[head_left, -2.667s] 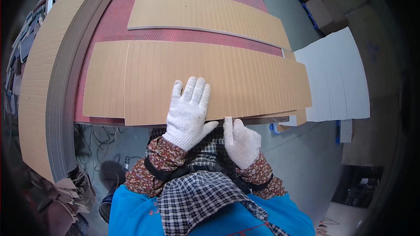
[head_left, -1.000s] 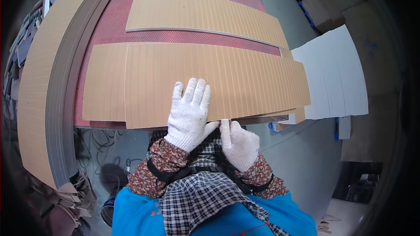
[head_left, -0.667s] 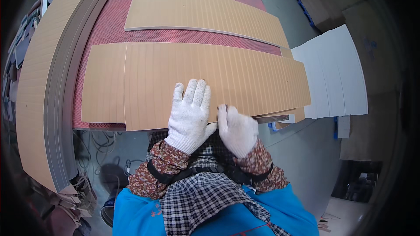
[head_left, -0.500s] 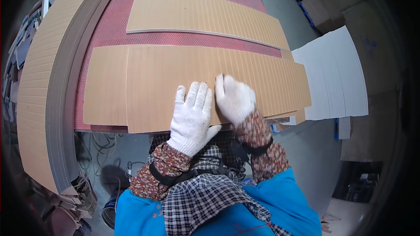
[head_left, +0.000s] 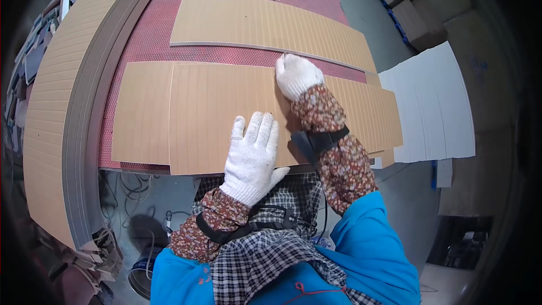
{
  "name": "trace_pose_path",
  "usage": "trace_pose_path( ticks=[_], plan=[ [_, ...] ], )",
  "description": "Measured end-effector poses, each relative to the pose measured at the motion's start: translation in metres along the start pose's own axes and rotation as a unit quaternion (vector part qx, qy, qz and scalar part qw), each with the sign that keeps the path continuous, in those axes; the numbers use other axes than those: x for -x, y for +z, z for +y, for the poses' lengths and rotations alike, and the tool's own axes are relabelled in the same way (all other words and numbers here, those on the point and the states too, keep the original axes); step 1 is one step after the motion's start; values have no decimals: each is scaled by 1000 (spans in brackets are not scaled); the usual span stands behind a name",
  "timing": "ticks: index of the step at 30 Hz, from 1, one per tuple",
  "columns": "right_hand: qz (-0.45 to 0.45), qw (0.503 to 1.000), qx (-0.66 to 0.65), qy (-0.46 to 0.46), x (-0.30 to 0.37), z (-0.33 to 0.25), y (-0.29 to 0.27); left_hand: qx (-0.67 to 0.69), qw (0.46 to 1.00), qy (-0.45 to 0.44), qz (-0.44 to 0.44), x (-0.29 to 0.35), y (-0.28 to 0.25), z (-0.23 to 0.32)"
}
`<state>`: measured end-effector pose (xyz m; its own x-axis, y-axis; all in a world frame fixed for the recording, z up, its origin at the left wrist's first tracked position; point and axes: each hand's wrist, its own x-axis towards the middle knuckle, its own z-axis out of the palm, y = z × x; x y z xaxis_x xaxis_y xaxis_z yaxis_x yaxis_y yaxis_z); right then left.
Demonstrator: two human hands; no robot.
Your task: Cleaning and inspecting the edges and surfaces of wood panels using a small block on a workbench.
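The white-gloved left hand (head_left: 252,155) lies open on a long, tan, grooved panel (head_left: 212,107) atop the red, mesh-patterned table (head_left: 149,42); the white-gloved right hand (head_left: 298,75), curled closed, hides any contents by its far edge.

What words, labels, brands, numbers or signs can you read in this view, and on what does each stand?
No text can be read here.
Faint blue mark on the brown surface at far right: too blurred to read.
Reddish marks on the blue garment: too small to tell whether they are letters.
Tan board under the left hand: no lettering visible.
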<state>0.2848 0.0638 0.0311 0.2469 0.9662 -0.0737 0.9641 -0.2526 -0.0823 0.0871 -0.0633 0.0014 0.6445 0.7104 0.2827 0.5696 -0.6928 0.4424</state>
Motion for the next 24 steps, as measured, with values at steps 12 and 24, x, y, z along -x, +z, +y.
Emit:
trace_pose_path(
  ticks=[12,24],
  plan=[
    [61,998,-16,-16,209,-2,6,-20,1000,6,4,0,1,-2],
    [58,998,-5,-40,270,41,22,-72,995,-64,28,36,-48,-34]
  ],
)
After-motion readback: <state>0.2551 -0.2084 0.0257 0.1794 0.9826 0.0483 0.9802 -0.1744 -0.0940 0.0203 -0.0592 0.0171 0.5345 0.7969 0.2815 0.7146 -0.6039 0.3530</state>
